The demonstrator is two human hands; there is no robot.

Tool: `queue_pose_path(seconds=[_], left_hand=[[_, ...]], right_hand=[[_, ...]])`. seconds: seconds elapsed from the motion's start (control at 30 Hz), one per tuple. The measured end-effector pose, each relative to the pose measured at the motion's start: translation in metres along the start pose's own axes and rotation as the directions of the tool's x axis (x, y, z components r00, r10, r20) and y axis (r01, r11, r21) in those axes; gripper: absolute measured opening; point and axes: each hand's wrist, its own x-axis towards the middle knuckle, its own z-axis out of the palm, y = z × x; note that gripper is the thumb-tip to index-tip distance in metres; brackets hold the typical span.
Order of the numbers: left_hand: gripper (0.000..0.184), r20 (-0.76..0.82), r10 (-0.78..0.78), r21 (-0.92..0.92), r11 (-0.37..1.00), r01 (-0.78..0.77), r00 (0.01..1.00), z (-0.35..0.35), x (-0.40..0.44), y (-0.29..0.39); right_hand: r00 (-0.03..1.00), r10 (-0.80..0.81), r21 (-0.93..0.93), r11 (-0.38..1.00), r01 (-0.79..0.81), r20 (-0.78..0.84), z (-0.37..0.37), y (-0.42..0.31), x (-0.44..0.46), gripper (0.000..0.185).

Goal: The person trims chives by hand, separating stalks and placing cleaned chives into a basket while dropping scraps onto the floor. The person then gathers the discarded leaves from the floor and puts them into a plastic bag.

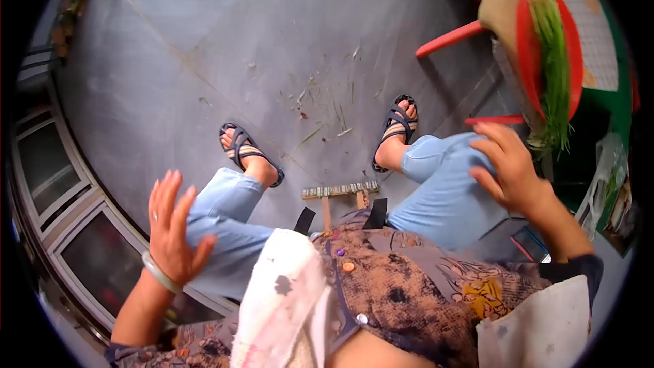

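My left hand (174, 232) is raised by my left knee, its fingers stretched out and the palm bare. A pale bangle (161, 274) circles that wrist. Over my right knee, my right hand (509, 167) hovers or rests with its fingers spread; whether it touches the jeans (436, 177) I cannot tell. It holds nothing. Beyond it, to the upper right, a bundle of long green stalks (553, 61), like garlic chives, lies on a round red surface (528, 48). A white cloth (279, 300) lies over my patterned shirt (402, 279).
Green scraps (325, 112) litter the grey floor (286, 27) between my sandalled feet. Red stool-like legs (449, 39) stand at the upper right. A low wooden piece (340, 191) is between my legs. Glass-fronted cabinet doors (102, 252) line the left; a plastic bag (603, 170) is at right.
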Motion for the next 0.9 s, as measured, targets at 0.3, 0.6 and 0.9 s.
queue_pose_path(seconds=[0.3,0.6,0.9], left_hand=[[0.040,0.519,-0.036,0.004,0.999,0.040,0.854,-0.004,0.008,-0.054],[0.036,0.657,-0.001,-0.050,0.998,0.045,0.754,-0.024,0.060,-0.092],[0.035,0.665,-0.022,-0.145,0.977,0.157,0.746,-0.039,0.093,-0.093]], right_hand=[[0.908,0.135,0.117,0.974,-0.196,0.397,-0.010,0.049,0.059,0.038],[0.855,0.070,0.283,0.927,-0.246,0.514,-0.016,0.067,0.109,0.031],[0.878,0.025,0.354,0.909,-0.219,0.479,-0.013,0.051,0.124,0.026]])
